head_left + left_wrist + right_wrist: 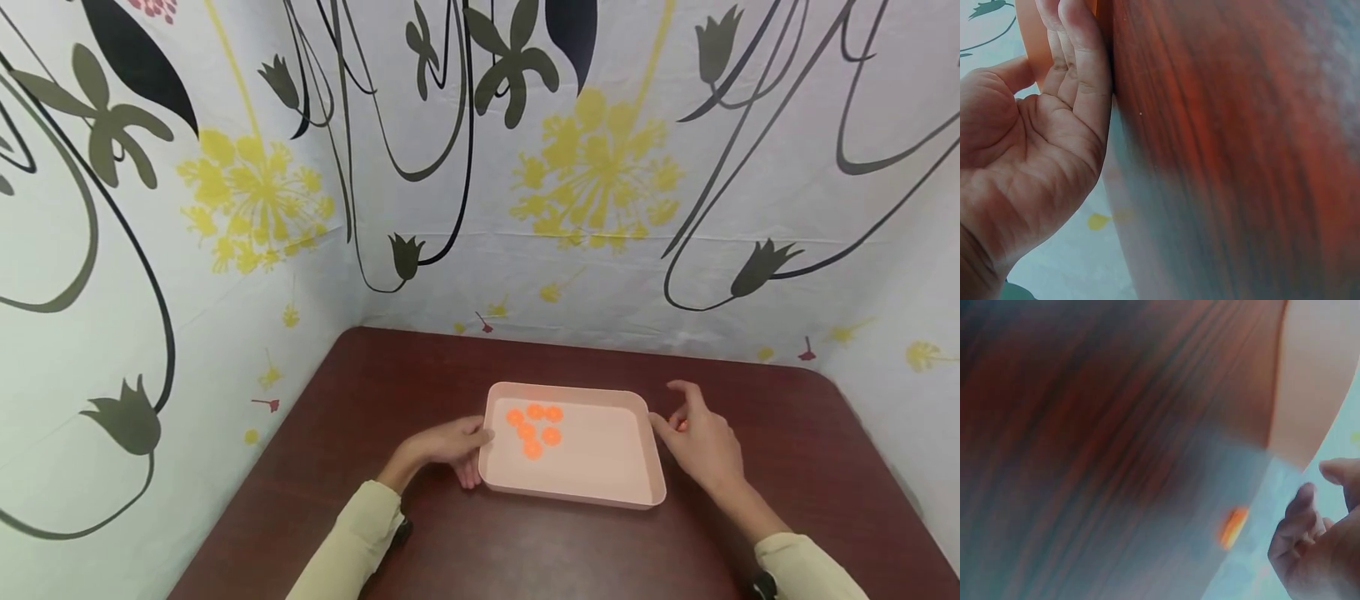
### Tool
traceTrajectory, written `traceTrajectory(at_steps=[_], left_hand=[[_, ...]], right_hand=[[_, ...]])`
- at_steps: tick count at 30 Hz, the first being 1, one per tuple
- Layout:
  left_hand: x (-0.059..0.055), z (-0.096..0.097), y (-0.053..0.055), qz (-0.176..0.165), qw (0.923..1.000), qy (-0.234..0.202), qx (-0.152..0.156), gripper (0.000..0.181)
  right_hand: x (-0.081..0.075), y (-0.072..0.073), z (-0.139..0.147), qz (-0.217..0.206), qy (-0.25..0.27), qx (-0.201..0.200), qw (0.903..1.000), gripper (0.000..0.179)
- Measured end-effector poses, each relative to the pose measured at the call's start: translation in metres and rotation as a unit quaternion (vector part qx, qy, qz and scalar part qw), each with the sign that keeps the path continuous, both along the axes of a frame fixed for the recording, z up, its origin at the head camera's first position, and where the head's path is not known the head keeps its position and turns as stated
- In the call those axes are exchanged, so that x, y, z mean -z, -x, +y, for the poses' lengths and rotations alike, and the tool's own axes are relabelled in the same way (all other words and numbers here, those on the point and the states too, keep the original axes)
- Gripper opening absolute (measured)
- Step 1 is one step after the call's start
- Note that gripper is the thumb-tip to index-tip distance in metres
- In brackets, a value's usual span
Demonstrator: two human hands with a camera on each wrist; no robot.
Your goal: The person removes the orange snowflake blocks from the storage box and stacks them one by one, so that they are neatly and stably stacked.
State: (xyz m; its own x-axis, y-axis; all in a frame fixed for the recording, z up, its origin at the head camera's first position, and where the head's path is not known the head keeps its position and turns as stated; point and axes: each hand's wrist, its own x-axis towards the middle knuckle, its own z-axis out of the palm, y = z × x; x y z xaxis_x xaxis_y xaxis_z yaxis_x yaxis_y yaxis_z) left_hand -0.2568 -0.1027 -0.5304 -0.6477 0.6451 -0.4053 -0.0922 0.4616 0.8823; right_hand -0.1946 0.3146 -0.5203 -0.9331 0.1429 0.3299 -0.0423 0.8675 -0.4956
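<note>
A shallow pale pink tray (pixel 600 454) lies on the table, several flat round orange pieces (pixel 551 436) grouped in its left half. My left hand (pixel 448 442) grips the tray's left side, thumb over the rim and fingers along the outer wall. Beside the right rim is my right hand (pixel 708 446), index finger raised and the other fingers bent, with nothing between them in the right wrist view. Another orange piece (pixel 1234 528) lies on the table outside the tray, partly hidden behind the right fingers in the head view.
The dark red-brown table (pixel 480 550) has rounded far corners. White cloth (pixel 450 208) printed with flowers and stems hangs behind the table and on both sides, close to its far edge.
</note>
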Motion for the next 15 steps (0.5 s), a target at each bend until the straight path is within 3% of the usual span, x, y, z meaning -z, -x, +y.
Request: traceTrajectory(at_steps=[4,8,11,15], left_hand=[[0.001,0.001,-0.001,-0.004,1.0000,-0.004,0.002,0.028],[0.002,0.001,-0.001,-0.005,1.0000,-0.004,-0.001,0.027],[0.002,0.001,-0.001,-0.006,1.0000,-0.005,-0.002,0.026],[0.000,0.001,-0.001,-0.006,1.0000,-0.004,-0.005,0.026]], right_hand=[[-0.005,-0.004,-0.026,0.027,0.003,-0.007,0.9996,0.056],[-0.008,-0.006,-0.049,0.023,0.015,-0.030,0.9992,0.059],[-0.009,-0.007,-0.066,0.002,0.041,-0.071,0.9966,0.061],[-0.006,-0.006,-0.086,-0.026,0.095,-0.140,0.9852,0.060]])
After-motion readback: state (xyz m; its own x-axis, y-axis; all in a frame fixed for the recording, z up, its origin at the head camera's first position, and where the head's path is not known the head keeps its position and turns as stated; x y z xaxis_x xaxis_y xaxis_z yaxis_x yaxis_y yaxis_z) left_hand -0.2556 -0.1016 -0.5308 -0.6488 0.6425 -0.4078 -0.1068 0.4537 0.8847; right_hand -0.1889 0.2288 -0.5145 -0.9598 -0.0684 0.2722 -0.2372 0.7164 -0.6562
